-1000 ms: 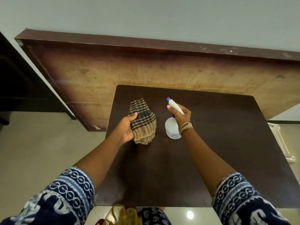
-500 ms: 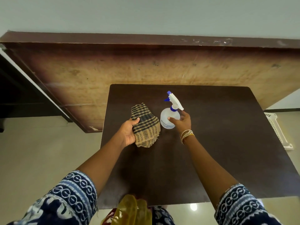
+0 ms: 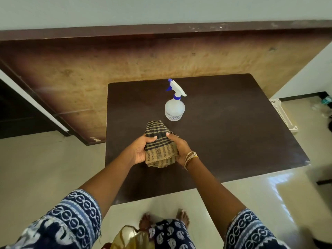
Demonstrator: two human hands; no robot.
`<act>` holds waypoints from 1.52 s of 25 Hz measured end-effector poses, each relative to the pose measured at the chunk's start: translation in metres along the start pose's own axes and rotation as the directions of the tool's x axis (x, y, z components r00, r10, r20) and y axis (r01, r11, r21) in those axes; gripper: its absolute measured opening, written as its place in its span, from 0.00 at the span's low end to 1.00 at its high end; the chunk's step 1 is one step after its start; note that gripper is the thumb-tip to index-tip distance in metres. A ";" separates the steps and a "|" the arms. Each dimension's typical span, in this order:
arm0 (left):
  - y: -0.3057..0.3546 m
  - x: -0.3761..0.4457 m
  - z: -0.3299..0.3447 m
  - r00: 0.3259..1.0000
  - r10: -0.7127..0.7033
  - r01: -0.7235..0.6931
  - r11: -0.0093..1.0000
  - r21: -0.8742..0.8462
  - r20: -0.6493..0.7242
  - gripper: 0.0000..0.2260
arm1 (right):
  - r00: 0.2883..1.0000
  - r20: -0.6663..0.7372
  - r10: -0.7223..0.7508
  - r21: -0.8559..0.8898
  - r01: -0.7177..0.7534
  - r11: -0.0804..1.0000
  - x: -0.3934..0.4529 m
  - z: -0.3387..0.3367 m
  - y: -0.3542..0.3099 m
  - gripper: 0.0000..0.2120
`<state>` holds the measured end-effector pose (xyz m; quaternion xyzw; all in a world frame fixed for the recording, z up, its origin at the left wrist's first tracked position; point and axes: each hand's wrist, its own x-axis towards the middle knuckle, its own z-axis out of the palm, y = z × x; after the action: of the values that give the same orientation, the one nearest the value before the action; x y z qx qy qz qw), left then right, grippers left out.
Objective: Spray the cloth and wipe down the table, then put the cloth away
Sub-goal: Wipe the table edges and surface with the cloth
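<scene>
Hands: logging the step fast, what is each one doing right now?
Left hand: holding the checked cloth.
Right hand: holding the same cloth; spray bottle stands free.

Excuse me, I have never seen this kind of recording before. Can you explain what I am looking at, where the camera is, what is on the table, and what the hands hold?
There is no machine here. A person wears one wide-angle camera on the head, and it looks forward and down, so you see their own two arms from above.

The person's left hand and right hand both hold a folded checked cloth in tan and dark stripes from either side, thumbs on top, over the dark brown square table. Whether the cloth touches the table I cannot tell.

Farther from the person, a clear plastic spray bottle with a white and blue trigger head stands upright on the table, and nobody touches it.

Behind the table a large wooden board stands against the wall. A white plastic basket shows at the right.
</scene>
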<state>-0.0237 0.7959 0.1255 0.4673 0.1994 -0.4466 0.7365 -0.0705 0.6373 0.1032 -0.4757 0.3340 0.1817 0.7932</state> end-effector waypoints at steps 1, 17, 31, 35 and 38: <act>-0.007 -0.003 0.004 1.000 0.006 -0.006 1.000 0.018 0.006 0.18 | 1.000 0.024 0.007 0.060 -0.009 0.998 -0.009 -0.004 0.004 0.30; -0.152 0.049 0.121 0.922 0.338 -0.154 -0.121 0.981 0.187 0.30 | 0.430 -0.747 -0.508 -0.452 0.232 0.861 -0.122 -0.268 -0.050 0.15; -0.210 0.072 0.121 0.905 0.363 -0.024 -0.481 0.877 0.224 0.38 | 0.664 -0.291 -0.689 -0.956 -0.235 0.177 -0.059 -0.428 -0.017 0.27; -0.212 0.074 0.118 0.900 0.362 -0.052 -0.468 0.882 0.245 0.39 | 0.638 -0.231 -0.734 -0.965 -0.249 0.088 -0.047 -0.367 0.028 0.30; -0.209 0.071 0.116 0.903 0.340 -0.070 -0.487 0.871 0.263 0.39 | 0.673 -0.158 -0.723 -0.982 -0.181 0.046 -0.048 -0.299 0.060 0.31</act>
<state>-0.1775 0.6274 0.0242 0.9274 -0.3106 -0.2017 0.0523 -0.2478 0.4062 0.0018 -0.9574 0.2645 0.0024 0.1159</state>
